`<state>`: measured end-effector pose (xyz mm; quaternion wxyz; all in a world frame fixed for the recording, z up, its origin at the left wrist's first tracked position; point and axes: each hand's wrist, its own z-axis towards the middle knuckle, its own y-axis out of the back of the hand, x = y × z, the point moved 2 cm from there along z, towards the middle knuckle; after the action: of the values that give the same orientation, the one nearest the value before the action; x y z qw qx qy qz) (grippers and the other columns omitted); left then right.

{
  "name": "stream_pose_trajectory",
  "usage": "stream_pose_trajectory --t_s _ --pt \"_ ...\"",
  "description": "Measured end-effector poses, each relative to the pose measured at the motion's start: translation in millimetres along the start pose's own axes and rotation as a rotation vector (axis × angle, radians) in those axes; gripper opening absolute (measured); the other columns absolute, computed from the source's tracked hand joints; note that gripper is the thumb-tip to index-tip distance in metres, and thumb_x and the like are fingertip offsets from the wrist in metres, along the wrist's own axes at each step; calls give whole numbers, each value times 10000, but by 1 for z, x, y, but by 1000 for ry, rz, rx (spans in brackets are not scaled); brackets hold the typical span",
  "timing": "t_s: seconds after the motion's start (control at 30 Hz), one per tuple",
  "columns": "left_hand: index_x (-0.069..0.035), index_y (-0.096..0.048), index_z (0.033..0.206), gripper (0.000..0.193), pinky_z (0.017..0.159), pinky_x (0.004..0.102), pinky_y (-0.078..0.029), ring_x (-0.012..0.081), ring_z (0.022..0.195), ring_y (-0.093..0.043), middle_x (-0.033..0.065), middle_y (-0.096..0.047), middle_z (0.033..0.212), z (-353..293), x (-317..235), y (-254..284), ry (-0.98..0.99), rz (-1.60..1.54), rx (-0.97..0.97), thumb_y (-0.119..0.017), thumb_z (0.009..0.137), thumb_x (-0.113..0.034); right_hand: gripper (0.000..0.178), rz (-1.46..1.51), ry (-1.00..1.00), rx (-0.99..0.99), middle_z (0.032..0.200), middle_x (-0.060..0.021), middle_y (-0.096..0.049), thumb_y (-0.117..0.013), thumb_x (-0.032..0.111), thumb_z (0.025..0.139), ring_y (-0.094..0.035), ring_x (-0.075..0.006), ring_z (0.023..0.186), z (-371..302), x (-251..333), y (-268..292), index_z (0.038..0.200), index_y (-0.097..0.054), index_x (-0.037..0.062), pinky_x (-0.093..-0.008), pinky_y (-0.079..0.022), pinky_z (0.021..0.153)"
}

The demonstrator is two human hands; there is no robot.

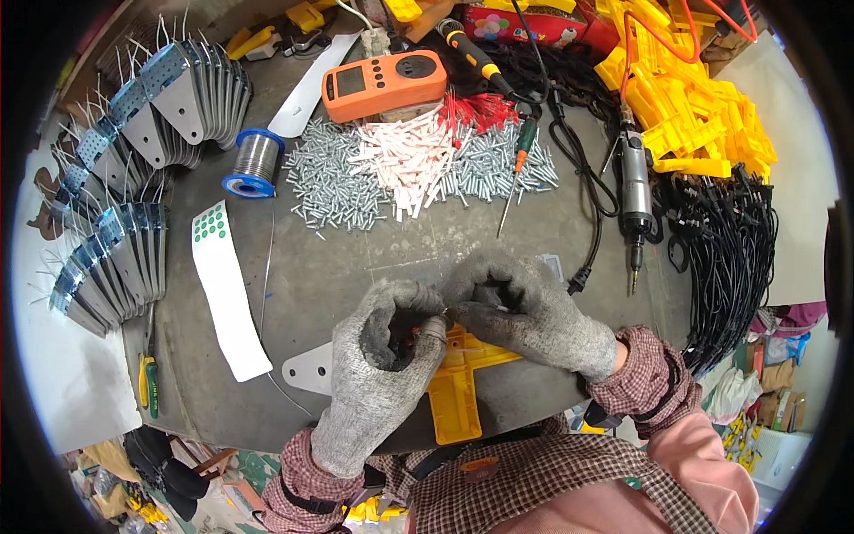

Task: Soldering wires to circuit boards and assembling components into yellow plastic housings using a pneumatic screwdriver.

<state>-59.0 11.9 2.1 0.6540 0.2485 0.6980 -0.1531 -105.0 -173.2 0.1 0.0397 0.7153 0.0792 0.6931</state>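
Both my hands wear grey work gloves with darkened fingers. My left hand [382, 365] is closed, its thumb and fingertips pinched together. My right hand [525, 307] is pinched too, its fingertips meeting the left ones. Whatever lies between them is too small to make out. Beneath the fingers is a yellow T-shaped plastic housing [455, 405], partly hidden by both hands. A grey metal plate with holes [309, 369] lies beside my left hand, its right end covered by the glove.
Behind my hands lie heaped screws [334, 178], pale sleeves [400, 165], an orange meter [384, 84] and a screwdriver [523, 151]. Left are a solder spool [258, 160], sticker strip [227, 294] and metal brackets [182, 102]. Right are a power driver [634, 178], black cables [725, 258] and yellow housings [703, 107].
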Motion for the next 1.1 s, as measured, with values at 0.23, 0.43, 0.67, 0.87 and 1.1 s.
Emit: stream_pose_trajectory --t_s 0.23,0.43,0.67,0.87,1.1 --pt "-9 -622 1082 210 793 264 -534 105 878 -651 50 -680 972 -1 1 0 -53 45 -32 -671 891 62 224 -129 50 69 991 -84 -713 -700 71 905 -708 -177 922 -1 10 5 1121 -642 50 -308 -559 817" --pt "-10 -628 1050 202 914 319 -515 158 988 -651 74 -663 1027 -4 4 -4 -24 -86 -37 -682 865 49 183 -183 43 26 954 -85 -697 -713 124 907 -688 -172 874 -1 4 0 1061 -652 45 -300 -545 768" --pt "-55 -606 1025 306 895 428 -515 275 930 -649 101 -637 996 -4 -10 4 -538 625 75 -753 757 -74 157 114 -26 116 876 -64 -648 -695 120 907 -602 -152 745 0 -15 -8 1035 -649 43 -289 -497 676" --pt "-35 -543 1163 316 837 320 -540 195 927 -649 120 -636 1022 0 -5 13 17 19 131 -679 878 -21 160 -376 402 7 842 -5 -602 -674 114 910 -537 -75 740 -4 1 -7 1054 -647 49 -273 -462 661" --pt "-50 -579 1124 288 967 417 -488 325 1080 -620 134 -614 1171 -2 4 14 -407 362 98 -722 875 -43 157 -33 123 38 814 -23 -585 -704 96 856 -531 -125 666 -3 -11 -9 1006 -666 74 -265 -454 592"
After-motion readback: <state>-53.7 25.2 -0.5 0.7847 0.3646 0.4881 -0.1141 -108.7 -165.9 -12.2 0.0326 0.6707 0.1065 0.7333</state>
